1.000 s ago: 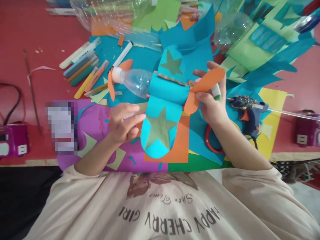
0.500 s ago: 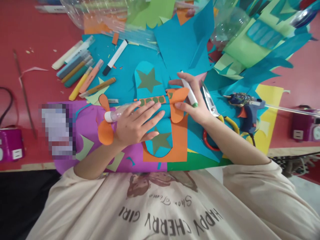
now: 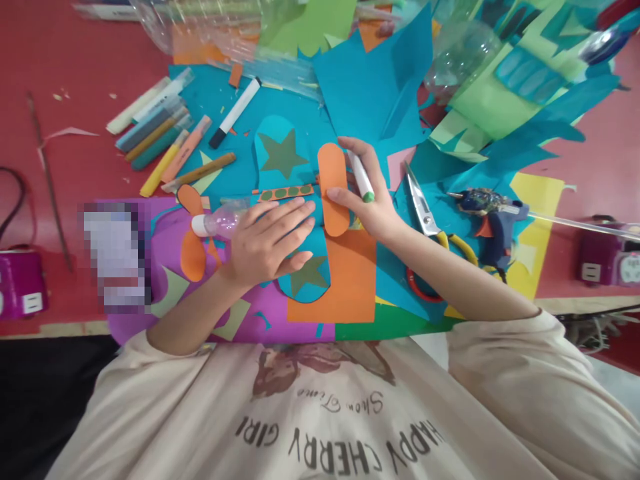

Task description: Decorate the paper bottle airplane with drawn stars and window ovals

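Note:
A toy plane made from a clear plastic bottle (image 3: 223, 221) lies sideways before me. Its blue paper wings (image 3: 265, 127) carry olive stars, and an orange paper propeller (image 3: 193, 257) sits at the white cap. My left hand (image 3: 267, 243) rests flat over the bottle's body, fingers stretched out. Beyond its fingertips shows an orange strip with green dots (image 3: 287, 194). My right hand (image 3: 377, 197) holds a white marker with a green end (image 3: 361, 175). Its thumb touches the rounded orange tail piece (image 3: 334, 217) at the bottle's other end.
Scissors (image 3: 423, 207) lie open right of my right hand, with a glue gun (image 3: 493, 213) farther right. Several markers (image 3: 170, 147) and a black-capped marker (image 3: 235, 113) are at the left. Blue paper (image 3: 373, 73) and clear plastic bottles (image 3: 200, 33) lie at the back. A phone (image 3: 115, 257) is front left.
The plane has shifted slightly left under my left hand. The orange tail has turned, so its broad rounded face now shows upward. My right hand still has the marker.

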`<action>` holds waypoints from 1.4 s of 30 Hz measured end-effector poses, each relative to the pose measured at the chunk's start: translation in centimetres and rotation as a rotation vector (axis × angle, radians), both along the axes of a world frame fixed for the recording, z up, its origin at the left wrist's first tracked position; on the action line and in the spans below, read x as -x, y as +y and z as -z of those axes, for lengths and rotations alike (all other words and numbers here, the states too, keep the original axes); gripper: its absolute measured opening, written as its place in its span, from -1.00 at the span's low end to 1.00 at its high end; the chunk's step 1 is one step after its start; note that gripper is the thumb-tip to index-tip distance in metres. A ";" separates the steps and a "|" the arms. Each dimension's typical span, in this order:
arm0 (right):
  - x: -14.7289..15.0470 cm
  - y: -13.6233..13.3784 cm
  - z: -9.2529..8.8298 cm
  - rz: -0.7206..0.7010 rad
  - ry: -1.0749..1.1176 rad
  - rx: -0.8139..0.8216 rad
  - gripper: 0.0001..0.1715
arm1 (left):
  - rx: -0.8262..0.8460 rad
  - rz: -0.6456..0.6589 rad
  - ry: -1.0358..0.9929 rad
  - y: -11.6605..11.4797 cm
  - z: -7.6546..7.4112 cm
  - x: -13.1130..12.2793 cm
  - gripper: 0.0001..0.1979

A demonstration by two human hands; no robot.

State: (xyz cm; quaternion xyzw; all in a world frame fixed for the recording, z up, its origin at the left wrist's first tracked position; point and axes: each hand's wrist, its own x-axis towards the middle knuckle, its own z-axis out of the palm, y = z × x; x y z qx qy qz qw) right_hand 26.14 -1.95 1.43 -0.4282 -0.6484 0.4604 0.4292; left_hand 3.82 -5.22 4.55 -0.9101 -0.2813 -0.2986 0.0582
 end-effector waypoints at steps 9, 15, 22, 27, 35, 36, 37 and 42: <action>0.0 0.5 1.3 0.045 -0.052 -0.091 -0.38 | -0.012 0.023 -0.021 0.1 0.3 -0.3 -0.55; -1.3 0.1 -0.4 0.152 -0.067 -0.205 -0.46 | -0.034 -0.025 0.010 -0.1 0.6 -0.4 -0.52; -2.1 -2.3 -3.5 0.435 0.175 -0.377 -0.73 | 0.008 -0.018 0.089 -0.3 0.3 -0.6 -0.52; -2.0 -4.0 -3.1 0.384 -0.017 -0.448 -0.75 | 0.039 -0.054 0.094 -0.8 0.0 -0.9 -0.54; -1.6 -4.4 -3.9 0.237 -0.281 -0.604 -0.88 | 0.060 -0.067 0.112 -1.1 -0.2 -0.8 -0.53; -1.5 -4.4 -4.0 0.231 -0.292 -0.620 -0.88 | 0.063 -0.066 0.108 -1.1 -0.1 -0.8 -0.53; -1.5 -4.3 -4.0 0.225 -0.299 -0.624 -0.89 | 0.068 -0.065 0.103 -1.1 -0.1 -0.8 -0.53; -1.2 -4.2 -3.9 0.200 -0.296 -0.611 -0.91 | 0.142 -0.063 0.085 -1.2 0.1 -0.7 -0.50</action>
